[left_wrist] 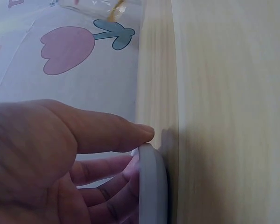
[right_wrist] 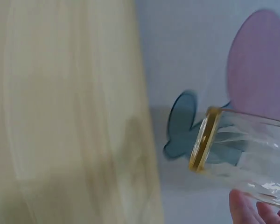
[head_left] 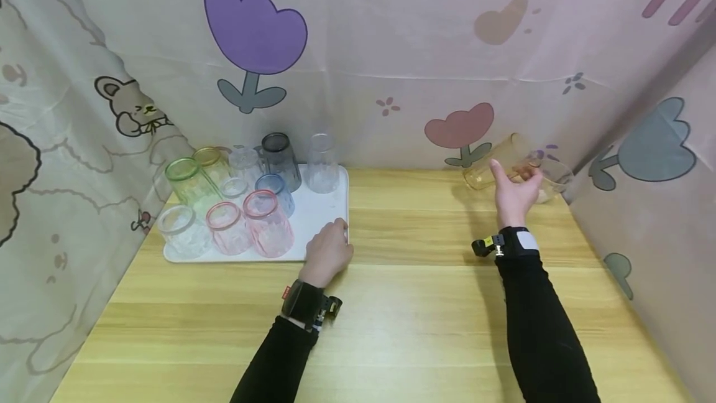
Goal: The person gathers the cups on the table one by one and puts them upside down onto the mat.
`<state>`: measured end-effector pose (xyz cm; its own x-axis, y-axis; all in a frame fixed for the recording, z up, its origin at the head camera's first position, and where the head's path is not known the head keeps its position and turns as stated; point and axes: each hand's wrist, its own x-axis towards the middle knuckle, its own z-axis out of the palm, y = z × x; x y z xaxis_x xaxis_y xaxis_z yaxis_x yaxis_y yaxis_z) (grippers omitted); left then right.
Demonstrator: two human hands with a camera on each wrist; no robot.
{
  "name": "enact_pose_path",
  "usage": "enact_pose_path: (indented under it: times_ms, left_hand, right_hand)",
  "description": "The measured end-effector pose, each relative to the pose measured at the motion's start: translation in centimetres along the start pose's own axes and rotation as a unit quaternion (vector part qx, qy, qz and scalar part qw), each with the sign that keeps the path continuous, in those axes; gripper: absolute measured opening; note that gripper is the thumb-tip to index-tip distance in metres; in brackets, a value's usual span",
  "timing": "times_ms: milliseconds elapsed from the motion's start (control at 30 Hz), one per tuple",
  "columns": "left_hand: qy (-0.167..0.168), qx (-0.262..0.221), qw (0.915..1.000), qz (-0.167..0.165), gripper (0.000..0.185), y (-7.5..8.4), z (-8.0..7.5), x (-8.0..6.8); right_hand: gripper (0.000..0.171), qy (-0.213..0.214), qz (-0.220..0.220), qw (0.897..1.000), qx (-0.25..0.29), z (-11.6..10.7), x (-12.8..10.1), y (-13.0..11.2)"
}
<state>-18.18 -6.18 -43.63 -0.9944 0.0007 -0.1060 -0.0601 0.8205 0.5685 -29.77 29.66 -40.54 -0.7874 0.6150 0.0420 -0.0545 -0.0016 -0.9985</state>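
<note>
My left hand (head_left: 329,252) is at the front right corner of a white tray (head_left: 324,213). In the left wrist view, the thumb and curled fingers grip the tray's rim (left_wrist: 151,186). At the back right, my right hand (head_left: 516,196) holds a tilted amber-tinted glass (head_left: 495,163) between thumb and fingers. The right wrist view shows this glass (right_wrist: 252,156) lying sideways, with a gold-coloured band at its near end and fingertips below it. Just right of that hand is another clear, faintly yellow glass (head_left: 555,180); part of it is behind the fingers.
Several glasses crowd the tray's left and back, among them a green glass (head_left: 192,185), a pink glass (head_left: 268,226), a blue glass (head_left: 276,191), a dark grey glass (head_left: 281,160) and a tall clear glass (head_left: 322,163). Printed curtains (head_left: 380,36) border the wooden table (head_left: 403,316).
</note>
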Motion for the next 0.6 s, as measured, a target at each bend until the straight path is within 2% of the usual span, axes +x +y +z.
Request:
enact_pose_path:
  times_ms: [133, 300, 433, 600]
  left_hand:
    - [0.004, 0.003, 1.0000, 0.004, 0.039, -0.1, 0.0, 0.0]
    - [0.008, 0.008, 0.9999, 0.009, 0.038, -0.1, -0.2, -0.1]
    - [0.010, 0.008, 0.9999, 0.010, 0.040, -0.2, -0.2, 0.0]
    - [0.007, 0.005, 0.9999, 0.010, 0.041, -0.1, -0.1, 0.0]
  right_hand:
    - [0.070, -0.021, -0.005, 0.993, 0.114, 0.9, -1.8, -0.8]
    - [0.055, -0.050, -0.010, 0.972, 0.231, 2.5, -4.4, -1.6]
    - [0.046, -0.082, -0.008, 0.959, 0.273, 3.7, -6.5, -2.0]
    - [0.040, -0.128, -0.025, 0.952, 0.277, 4.8, -9.2, -2.0]
